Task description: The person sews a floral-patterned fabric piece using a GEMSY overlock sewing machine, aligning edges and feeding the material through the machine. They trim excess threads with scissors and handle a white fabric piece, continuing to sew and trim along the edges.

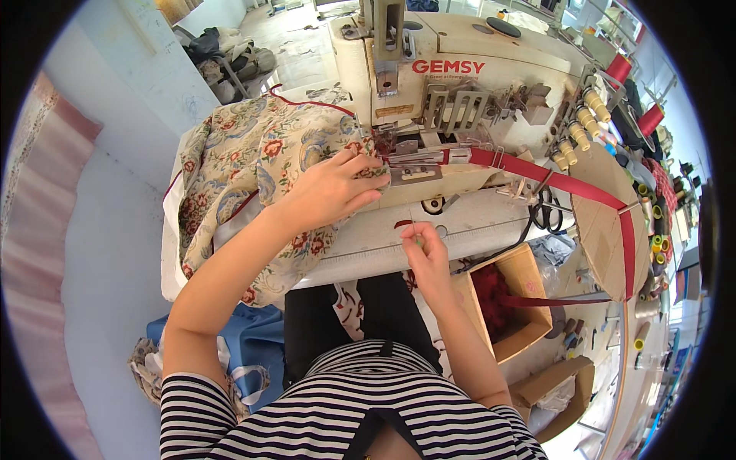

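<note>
I record the left forearm crossing from the near left, bent at the elbow, and reaching right and far over the desk (475, 234). The left hand (333, 192) lies palm down at the right edge of the floral fabric (222, 157), fingers loosely extended and slightly spread, touching the cloth just beside the working parts of the sewing machine (452, 46). The fabric covers the left of the desk, in folds, dark red trim along parts of its edge.

I find the right forearm rising from the near right. The right hand (425, 249) stands at the near edge of the desk, fingers curled, thumb and fingertips brought into a narrow pinch; I cannot tell what lies between them. A small dark red scrap (402, 224) shows just beyond the fingertips.

A red tape (567, 182) runs from the machine toward the right. Black-handled scissors (544, 213) lie right of the right hand.
</note>
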Available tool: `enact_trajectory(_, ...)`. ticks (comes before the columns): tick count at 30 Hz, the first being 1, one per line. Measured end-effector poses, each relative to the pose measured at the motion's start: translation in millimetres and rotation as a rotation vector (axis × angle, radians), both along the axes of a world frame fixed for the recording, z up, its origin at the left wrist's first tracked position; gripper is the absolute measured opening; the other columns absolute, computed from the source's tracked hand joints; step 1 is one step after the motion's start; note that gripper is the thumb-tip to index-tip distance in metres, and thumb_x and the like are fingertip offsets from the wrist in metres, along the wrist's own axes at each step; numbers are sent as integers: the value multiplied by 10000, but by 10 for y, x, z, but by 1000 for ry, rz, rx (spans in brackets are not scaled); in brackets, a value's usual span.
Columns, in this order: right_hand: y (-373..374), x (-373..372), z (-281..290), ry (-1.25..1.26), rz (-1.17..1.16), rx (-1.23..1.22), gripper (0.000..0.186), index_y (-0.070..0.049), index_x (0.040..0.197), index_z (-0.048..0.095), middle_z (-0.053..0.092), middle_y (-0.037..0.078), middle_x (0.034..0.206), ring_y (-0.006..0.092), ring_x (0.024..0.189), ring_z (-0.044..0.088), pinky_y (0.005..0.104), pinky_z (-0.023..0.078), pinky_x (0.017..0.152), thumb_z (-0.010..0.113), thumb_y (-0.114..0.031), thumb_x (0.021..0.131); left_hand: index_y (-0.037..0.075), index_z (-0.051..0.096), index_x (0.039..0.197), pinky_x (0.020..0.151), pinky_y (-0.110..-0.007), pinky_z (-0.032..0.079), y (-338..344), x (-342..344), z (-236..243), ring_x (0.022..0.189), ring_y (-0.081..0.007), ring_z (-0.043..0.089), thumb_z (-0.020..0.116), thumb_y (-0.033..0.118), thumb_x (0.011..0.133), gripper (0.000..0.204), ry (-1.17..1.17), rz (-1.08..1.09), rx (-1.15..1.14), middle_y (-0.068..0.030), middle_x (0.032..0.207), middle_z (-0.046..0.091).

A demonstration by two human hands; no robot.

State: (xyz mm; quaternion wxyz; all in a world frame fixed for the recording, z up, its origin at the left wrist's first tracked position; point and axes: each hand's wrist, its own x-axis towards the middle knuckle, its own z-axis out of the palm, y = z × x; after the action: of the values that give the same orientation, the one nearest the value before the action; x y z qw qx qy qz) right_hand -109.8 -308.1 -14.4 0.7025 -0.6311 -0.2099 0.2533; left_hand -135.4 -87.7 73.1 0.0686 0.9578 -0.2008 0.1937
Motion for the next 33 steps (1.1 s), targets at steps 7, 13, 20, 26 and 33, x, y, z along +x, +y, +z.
enact_trajectory(7,526,-70,-94,-274,104,-82,311,-2,1100,598,628,57,787,126,689,528,280,435,633,580,-247,908,162,662,1104,765,-341,511,-23,46,-5,1019,-224,546,574,286,879,271,5,29,-39,-4,1115,567)
enact_trajectory(13,800,-176,-144,-366,170,-209,301,56,811,550,535,37,631,110,568,400,286,379,532,585,-226,910,147,671,1088,731,-344,515,-29,54,-1,978,-220,563,573,284,881,267,-1,37,-62,-18,1083,573)
enact_trajectory(20,665,-351,-213,-209,146,-49,359,47,711,489,436,114,563,161,536,344,315,365,513,563,-234,923,114,687,1023,697,-322,512,-39,69,-52,950,-215,520,623,262,837,246,-76,32,-101,-26,983,568)
enact_trajectory(26,595,-307,-163,-185,156,-82,372,4,685,445,387,-17,603,76,600,318,254,323,520,551,-248,938,112,668,1096,794,-349,485,-72,73,-96,996,-240,522,608,252,857,284,-18,126,-133,-54,1037,563)
enact_trajectory(33,534,-286,-144,-238,122,-87,353,43,704,442,400,82,571,138,558,315,305,345,513,555,-208,925,147,675,1099,782,-358,491,-37,47,-102,983,-254,530,614,262,851,280,-47,101,-122,-60,1071,573)
